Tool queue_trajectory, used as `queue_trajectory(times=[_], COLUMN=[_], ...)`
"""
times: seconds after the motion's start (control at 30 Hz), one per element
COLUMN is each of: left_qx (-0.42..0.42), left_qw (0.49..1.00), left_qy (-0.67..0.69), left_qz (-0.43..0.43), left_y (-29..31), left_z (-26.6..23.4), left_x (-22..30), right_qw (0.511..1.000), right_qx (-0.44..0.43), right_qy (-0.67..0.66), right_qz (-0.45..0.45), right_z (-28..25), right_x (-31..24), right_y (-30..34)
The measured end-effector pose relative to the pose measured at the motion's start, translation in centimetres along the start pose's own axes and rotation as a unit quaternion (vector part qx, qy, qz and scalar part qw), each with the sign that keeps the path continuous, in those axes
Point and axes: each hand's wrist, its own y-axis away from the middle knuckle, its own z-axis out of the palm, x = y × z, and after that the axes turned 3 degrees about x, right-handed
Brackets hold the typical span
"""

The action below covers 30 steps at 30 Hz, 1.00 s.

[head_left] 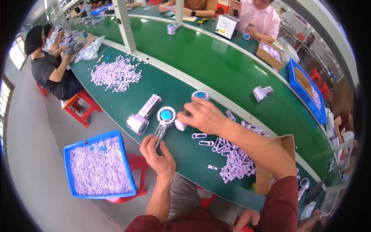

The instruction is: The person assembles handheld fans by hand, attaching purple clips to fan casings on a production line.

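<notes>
My left hand (157, 156) grips the handle of a handheld fan (166, 115) with a round head and blue centre. The handle's inside shows, with parts in it. My right hand (203, 115) is closed around the handle of a second fan (200, 94), just to the right. That fan's blue-centred head shows beyond the fingers, and a pale lilac end sticks out below them. Most of its handle is hidden. Left of both lies a third lilac fan (137, 123) on the green table (185, 152), its handle pointing away from me.
Small lilac parts lie in a pile (116, 73) at the far left. Oval lilac frames (235, 158) lie by my right forearm, beside a cardboard box (286, 145). A blue bin (102, 168) of parts is on a red stool. A green belt (216, 58) carries fans; co-workers sit around.
</notes>
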Motion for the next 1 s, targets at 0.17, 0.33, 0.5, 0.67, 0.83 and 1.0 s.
queue_trajectory(times=[0.17, 0.33, 0.5, 0.67, 0.83, 1.0], left_qx=[-0.035, -0.029, -0.032, -0.034, -0.036, -0.046], left_qw=[0.999, 0.999, 0.999, 0.999, 0.998, 0.997], left_qy=[-0.001, -0.006, -0.002, 0.009, -0.008, -0.017], left_qz=[0.000, 0.011, 0.019, 0.025, 0.041, 0.060], left_y=[0.3, 0.2, 0.2, 0.2, 0.4, 0.6], left_z=[-0.5, -0.7, 0.0, 0.1, -0.9, -1.0], left_x=[-0.3, -0.9, -0.2, -0.3, -0.8, -0.8], right_qw=[0.994, 0.999, 0.901, 0.800, 0.814, 0.843], right_qx=[-0.071, 0.002, -0.204, -0.287, -0.303, -0.241], right_qy=[-0.089, -0.050, 0.135, 0.084, 0.083, 0.180], right_qz=[0.003, 0.022, 0.357, 0.521, 0.488, 0.447], right_z=[0.3, -3.7, -9.9, -10.1, -11.0, -15.0], right_x=[-1.3, 2.5, 15.0, 18.8, 15.3, 11.4], right_y=[0.3, 1.7, 13.8, 25.9, 22.5, 22.1])
